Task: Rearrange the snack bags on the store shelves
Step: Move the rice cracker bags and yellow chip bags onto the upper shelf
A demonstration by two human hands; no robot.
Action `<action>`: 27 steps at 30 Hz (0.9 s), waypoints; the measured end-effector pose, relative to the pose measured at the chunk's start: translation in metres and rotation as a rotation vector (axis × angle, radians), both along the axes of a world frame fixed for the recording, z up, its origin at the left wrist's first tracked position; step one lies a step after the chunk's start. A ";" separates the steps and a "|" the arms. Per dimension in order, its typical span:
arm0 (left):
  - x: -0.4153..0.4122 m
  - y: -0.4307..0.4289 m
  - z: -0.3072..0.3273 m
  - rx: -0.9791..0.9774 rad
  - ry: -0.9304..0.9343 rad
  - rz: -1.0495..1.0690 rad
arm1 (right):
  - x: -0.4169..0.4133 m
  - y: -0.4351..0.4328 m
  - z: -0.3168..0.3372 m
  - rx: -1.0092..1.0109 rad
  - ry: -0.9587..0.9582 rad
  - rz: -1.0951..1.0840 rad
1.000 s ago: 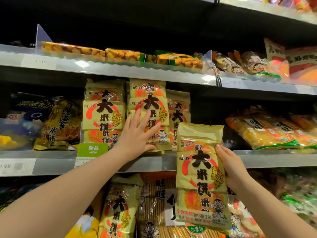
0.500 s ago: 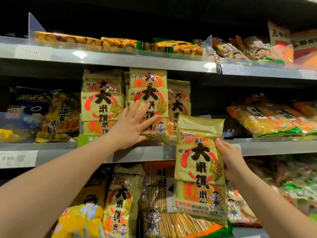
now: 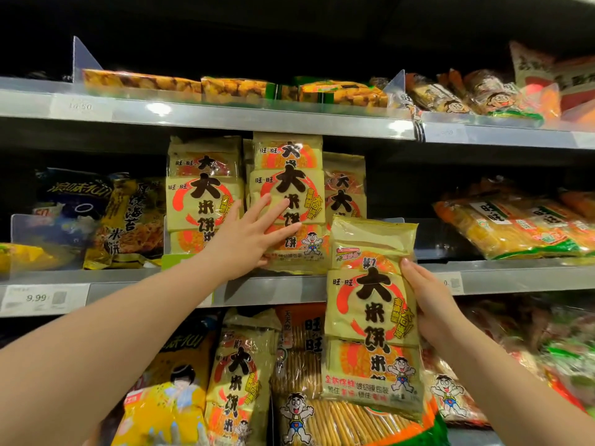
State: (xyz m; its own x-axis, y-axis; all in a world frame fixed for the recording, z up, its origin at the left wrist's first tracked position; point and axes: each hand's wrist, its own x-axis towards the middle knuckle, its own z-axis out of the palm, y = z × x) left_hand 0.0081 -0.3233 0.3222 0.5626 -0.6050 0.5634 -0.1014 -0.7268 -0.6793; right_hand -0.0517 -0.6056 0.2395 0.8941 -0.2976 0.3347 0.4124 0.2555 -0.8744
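Shelved bags (image 3: 289, 175) were steadied by left hand (image 3: 248, 239), fingers flat; spare bag (image 3: 370, 310) was gripped by right hand (image 3: 431, 304), likely for slotting alongside.

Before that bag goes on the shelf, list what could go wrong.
1. The left hand presses flat on the standing rice cracker bags; once released, they might tip forward off the middle shelf.
2. The right hand holds the loose rice cracker bag by one edge only, so it could slip.

Gap (image 3: 399, 194) beside upright bags (image 3: 344, 188)
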 end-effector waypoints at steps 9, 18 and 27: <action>-0.026 -0.015 -0.001 -0.057 0.095 -0.140 | 0.002 0.011 0.002 0.023 0.008 -0.001; -0.058 -0.063 -0.066 -0.480 0.449 -0.357 | -0.009 0.003 0.009 -0.022 0.028 -0.013; -0.062 -0.119 -0.083 -1.329 1.066 -0.752 | -0.026 -0.007 0.021 -0.280 -0.040 -0.278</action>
